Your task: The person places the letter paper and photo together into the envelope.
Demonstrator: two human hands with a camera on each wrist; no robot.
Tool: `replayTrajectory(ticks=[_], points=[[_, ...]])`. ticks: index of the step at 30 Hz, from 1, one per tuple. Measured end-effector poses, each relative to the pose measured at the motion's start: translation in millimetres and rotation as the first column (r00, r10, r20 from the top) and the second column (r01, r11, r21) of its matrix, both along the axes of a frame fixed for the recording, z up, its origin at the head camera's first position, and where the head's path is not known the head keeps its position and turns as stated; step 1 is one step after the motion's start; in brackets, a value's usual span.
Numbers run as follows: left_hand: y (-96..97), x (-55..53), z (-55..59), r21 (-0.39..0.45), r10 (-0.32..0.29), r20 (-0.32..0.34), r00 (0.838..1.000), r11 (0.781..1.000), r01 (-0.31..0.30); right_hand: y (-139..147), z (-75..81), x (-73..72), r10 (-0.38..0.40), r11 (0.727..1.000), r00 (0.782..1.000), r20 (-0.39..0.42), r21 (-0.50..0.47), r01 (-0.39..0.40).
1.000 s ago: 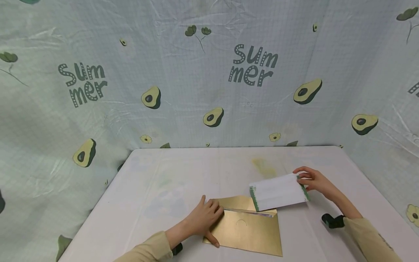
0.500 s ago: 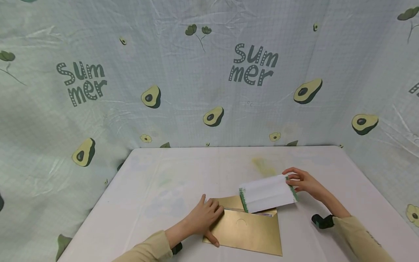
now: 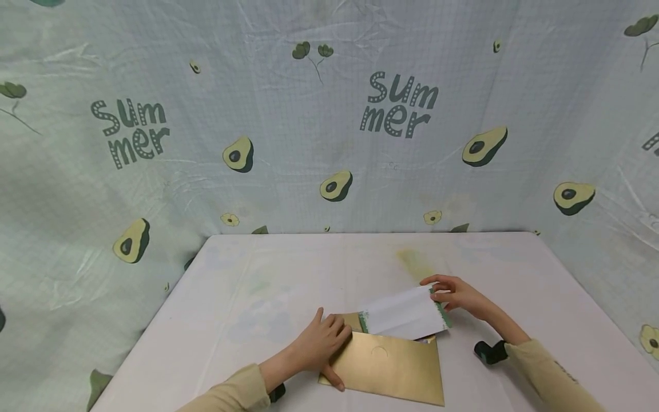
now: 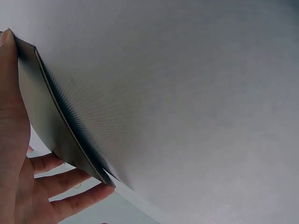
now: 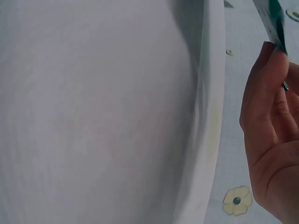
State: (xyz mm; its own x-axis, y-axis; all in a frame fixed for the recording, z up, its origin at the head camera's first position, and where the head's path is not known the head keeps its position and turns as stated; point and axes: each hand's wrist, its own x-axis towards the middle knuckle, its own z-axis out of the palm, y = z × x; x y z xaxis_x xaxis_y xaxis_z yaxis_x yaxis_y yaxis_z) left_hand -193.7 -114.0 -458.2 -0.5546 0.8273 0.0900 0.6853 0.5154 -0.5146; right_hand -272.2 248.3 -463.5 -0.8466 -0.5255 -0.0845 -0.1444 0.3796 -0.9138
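A gold envelope lies flat at the front of the table with its flap open towards the back. My left hand grips its left end, thumb at the near edge and fingers over the far part. In the left wrist view the envelope's edge runs between thumb and fingertips. A white paper with green patterned ends slants over the envelope's mouth, its lower edge behind the front panel. My right hand pinches the paper's right end. Something printed shows inside the mouth at the right.
The table has a white cover with a faint yellow stain towards the back. Behind it hangs a pale curtain printed with avocados and lettering. A dark wrist camera sits under the right forearm.
My right hand has moved left and slightly down, carrying the paper, whose lower edge now passes behind the envelope's front panel. The left hand and envelope have stayed in place.
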Motion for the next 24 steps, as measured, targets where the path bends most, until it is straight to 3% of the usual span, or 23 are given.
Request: replayTrajectory(ticks=[12,24], points=[[-1.2,1.1,-0.7,-0.006,-0.014,0.003,1.0,1.0,0.014,-31,-1.2,11.3,0.085,0.996,0.996,0.014,-0.002,-0.085],[-0.3,0.6,-1.0,0.001,-0.009,0.009,1.0,1.0,0.009,-34,-3.5,13.1,0.041,0.999,0.999,-0.01,-0.005,-0.041]])
